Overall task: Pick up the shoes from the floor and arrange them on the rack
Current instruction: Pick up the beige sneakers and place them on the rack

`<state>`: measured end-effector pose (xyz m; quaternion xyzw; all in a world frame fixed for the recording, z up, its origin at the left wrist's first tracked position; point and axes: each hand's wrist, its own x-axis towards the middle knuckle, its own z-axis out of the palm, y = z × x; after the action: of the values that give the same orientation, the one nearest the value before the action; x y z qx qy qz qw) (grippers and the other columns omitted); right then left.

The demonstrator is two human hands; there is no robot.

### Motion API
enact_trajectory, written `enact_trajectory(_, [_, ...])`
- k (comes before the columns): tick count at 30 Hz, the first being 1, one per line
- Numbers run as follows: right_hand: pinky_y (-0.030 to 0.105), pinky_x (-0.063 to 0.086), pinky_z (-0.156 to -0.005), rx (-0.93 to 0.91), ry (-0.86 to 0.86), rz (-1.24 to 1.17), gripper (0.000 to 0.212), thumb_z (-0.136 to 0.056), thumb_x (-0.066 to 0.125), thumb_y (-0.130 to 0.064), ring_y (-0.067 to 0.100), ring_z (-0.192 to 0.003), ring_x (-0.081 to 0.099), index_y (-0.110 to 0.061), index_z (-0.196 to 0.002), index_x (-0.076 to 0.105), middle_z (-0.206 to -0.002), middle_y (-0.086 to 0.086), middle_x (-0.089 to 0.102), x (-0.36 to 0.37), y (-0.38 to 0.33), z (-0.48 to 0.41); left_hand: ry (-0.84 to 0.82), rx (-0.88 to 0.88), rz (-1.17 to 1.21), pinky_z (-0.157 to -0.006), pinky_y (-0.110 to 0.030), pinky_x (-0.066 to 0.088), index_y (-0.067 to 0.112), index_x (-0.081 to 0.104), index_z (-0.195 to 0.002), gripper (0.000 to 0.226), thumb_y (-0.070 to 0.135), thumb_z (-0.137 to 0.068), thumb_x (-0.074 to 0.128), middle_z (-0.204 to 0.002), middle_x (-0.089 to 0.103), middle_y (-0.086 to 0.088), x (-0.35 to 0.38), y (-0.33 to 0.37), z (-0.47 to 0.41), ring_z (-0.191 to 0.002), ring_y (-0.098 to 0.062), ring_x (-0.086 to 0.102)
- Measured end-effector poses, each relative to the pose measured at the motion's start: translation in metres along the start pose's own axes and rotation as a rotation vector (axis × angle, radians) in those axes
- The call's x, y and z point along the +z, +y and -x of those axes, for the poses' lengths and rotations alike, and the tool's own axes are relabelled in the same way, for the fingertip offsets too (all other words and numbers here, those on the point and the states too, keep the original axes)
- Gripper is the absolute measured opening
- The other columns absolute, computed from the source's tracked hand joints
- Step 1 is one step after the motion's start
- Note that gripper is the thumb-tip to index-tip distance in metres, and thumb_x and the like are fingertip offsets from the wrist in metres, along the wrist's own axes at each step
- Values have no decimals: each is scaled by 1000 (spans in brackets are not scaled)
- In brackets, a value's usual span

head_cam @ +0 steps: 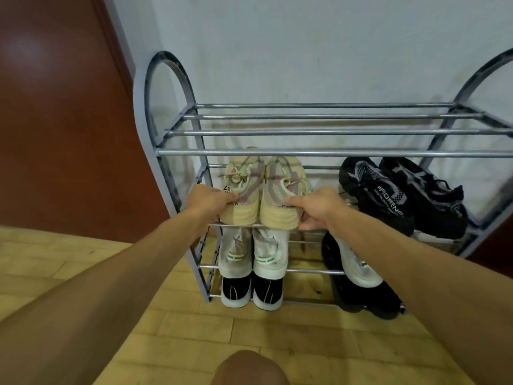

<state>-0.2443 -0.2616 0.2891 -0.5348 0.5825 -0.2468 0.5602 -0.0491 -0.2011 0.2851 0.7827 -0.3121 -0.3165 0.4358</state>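
A grey metal shoe rack (319, 153) stands against the white wall. On its second shelf, at the left, lies a pair of cream sneakers, heels toward me. My left hand (209, 202) grips the left cream sneaker (244, 190) at its collar. My right hand (319, 208) grips the right cream sneaker (280, 195) the same way. A pair of black sneakers (399, 195) rests on the same shelf at the right. Below sit white sneakers with green stripes (255, 254), a black-and-white pair (251, 293) and another white and dark pair (358, 273), partly behind my right arm.
A red-brown door (55, 120) stands left of the rack. The floor is tan tile (194, 343). The rack's top shelf of bars (319, 118) holds nothing. My knee (249, 368) shows at the bottom edge.
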Motion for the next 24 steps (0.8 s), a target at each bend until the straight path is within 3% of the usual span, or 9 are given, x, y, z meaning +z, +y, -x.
enact_trajectory(2, [40,62,-64,-12,-20,83,37,-84,73,-30,25,-67,69,-3,-103,58,-91,16,68,2,0,6,-19,5,-52,-70,-35,50,4,68,-78,28,32,-79,74,-86,67,-15,-2,-4,3,-79,-25,62])
enact_trajectory(4, [34,61,-56,-7,-53,162,42,-89,65,-38,22,-60,64,-4,-112,55,-98,16,65,3,1,15,-28,37,-72,-65,-28,43,4,72,-92,26,29,-85,68,-86,65,-9,-7,-5,12,-76,-20,57])
enact_trajectory(6, [35,61,-58,-16,-70,227,40,-93,59,-36,21,-58,62,-4,-116,54,-110,14,63,4,0,27,-63,82,-84,-78,-27,45,6,70,-112,30,25,-89,63,-104,66,-3,-16,-4,25,-93,-17,60])
enact_trajectory(9, [40,62,-69,-64,7,282,31,-94,58,-25,26,-70,68,-1,-114,58,-107,15,66,8,-2,50,-122,124,-125,-97,-30,45,9,60,-129,44,26,-89,63,-127,59,-1,-38,-8,55,-121,-20,54])
enact_trajectory(13, [41,62,-69,-165,79,415,22,-91,55,-13,29,-77,72,1,-105,64,-91,17,69,29,-1,93,-182,111,-151,-97,-32,44,10,61,-127,40,24,-90,63,-132,58,-3,-77,-32,100,-121,-20,54])
enact_trajectory(17, [37,60,-60,-180,-67,493,21,-91,55,-10,27,-78,66,3,-104,64,-79,12,59,72,8,143,-185,62,-132,-85,-29,45,10,67,-117,31,22,-90,63,-117,63,-4,-115,-74,146,-105,-18,58])
enact_trajectory(20, [32,58,-57,-117,-198,513,20,-92,58,-13,22,-75,63,1,-107,59,-96,15,61,110,23,176,-191,7,-126,-75,-26,46,10,66,-117,30,23,-90,62,-109,64,-4,-137,-118,181,-94,-18,59])
enact_trajectory(22, [36,60,-65,-47,-251,490,17,-92,58,-13,24,-81,64,0,-103,57,-109,19,60,137,43,195,-199,-51,-104,-67,-22,45,9,65,-116,30,22,-90,61,-106,63,-4,-148,-151,204,-91,-18,58])
enact_trajectory(24, [37,59,-75,8,-321,486,22,-93,59,-11,29,-94,63,0,-112,57,-121,19,57,165,68,216,-203,-122,-97,-67,-22,45,9,64,-119,32,24,-90,61,-108,64,-5,-155,-187,223,-93,-19,58])
